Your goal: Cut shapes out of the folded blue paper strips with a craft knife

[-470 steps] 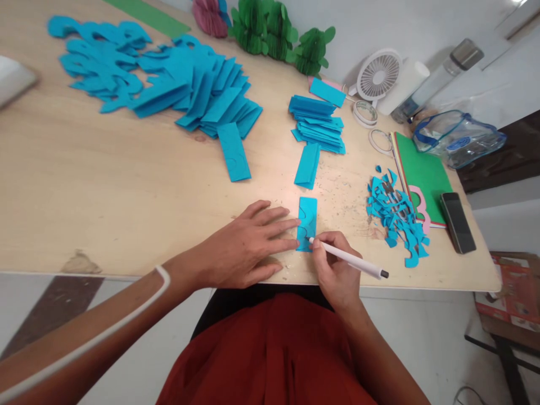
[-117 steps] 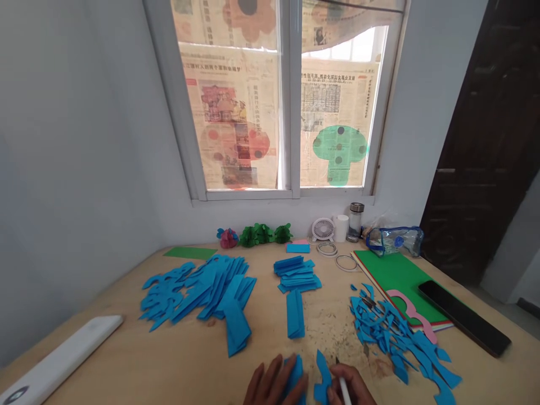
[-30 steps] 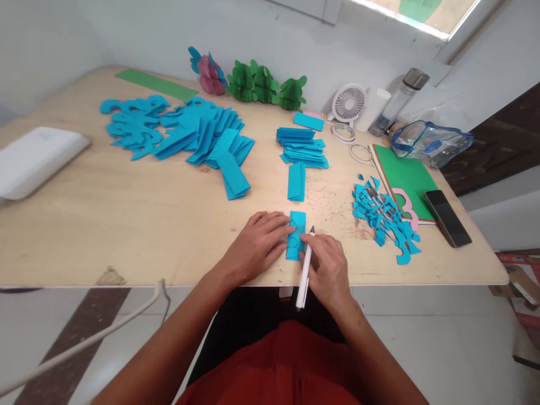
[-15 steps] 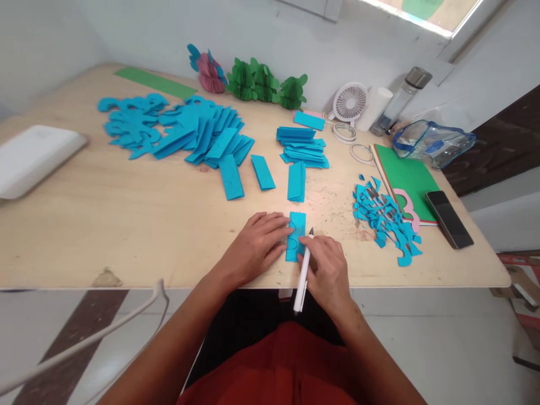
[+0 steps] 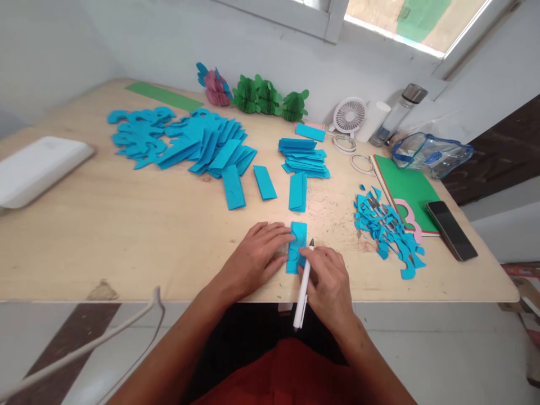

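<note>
A folded blue paper strip (image 5: 298, 232) with a curved line drawn on it lies near the table's front edge. My left hand (image 5: 261, 252) rests flat beside it, fingers stretched out and their tips on its left edge. My right hand (image 5: 329, 278) is closed around a white pen (image 5: 303, 295), whose dark tip points away from me. Its fingertips touch the strip's right side. Just beyond lies a small stack of folded blue strips (image 5: 297, 192). Two more pieces, a blue strip (image 5: 264, 183) and a marked blue strip (image 5: 233, 188), lie to its left.
Cut blue shapes (image 5: 141, 135) and folded strips are heaped at the back left. Blue scraps (image 5: 386, 222), a pink cut-out (image 5: 408, 219), green paper (image 5: 407, 188) and a phone (image 5: 452, 229) lie on the right. A fan (image 5: 349, 116) and a bottle (image 5: 399, 115) stand behind.
The camera view has tilted up slightly, so everything sits lower in the picture. My hands, the pen and the strip keep nearly the same places on the table.
</note>
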`<action>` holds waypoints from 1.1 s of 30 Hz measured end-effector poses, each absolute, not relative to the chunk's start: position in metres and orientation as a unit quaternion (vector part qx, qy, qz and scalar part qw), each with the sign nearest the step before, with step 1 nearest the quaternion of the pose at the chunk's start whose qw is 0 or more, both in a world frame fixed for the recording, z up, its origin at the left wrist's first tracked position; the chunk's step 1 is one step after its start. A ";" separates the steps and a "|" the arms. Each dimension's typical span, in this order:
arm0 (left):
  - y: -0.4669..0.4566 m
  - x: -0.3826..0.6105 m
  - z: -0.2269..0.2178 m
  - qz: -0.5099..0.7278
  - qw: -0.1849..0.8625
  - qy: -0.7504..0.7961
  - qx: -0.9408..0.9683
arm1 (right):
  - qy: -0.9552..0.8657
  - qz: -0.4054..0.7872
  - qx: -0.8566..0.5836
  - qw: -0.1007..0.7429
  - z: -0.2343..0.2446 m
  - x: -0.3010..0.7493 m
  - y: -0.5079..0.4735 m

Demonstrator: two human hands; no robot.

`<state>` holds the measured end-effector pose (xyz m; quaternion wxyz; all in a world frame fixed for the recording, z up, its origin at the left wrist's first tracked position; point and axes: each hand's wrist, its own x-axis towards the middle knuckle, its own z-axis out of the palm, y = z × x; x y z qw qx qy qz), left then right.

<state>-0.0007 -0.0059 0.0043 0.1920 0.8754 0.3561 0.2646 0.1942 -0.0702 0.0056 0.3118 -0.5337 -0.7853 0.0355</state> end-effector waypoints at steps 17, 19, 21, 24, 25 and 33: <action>-0.004 -0.001 0.003 0.270 0.177 0.340 0.883 | -0.791 0.025 -0.524 0.315 0.006 0.193 -0.068; -0.004 -0.001 0.003 0.274 0.176 0.338 0.883 | -0.790 0.026 -0.527 0.313 0.006 0.193 -0.068; -0.004 -0.001 0.002 0.277 0.174 0.336 0.883 | -0.789 0.030 -0.529 0.310 0.005 0.193 -0.068; -0.004 -0.002 0.002 0.283 0.172 0.336 0.882 | -0.792 0.032 -0.528 0.306 0.005 0.194 -0.068; -0.004 -0.002 0.002 0.284 0.172 0.337 0.881 | -0.793 0.032 -0.527 0.304 0.005 0.194 -0.068; -0.004 0.000 0.002 0.296 0.174 0.342 0.875 | -0.790 0.040 -0.538 0.293 0.008 0.194 -0.068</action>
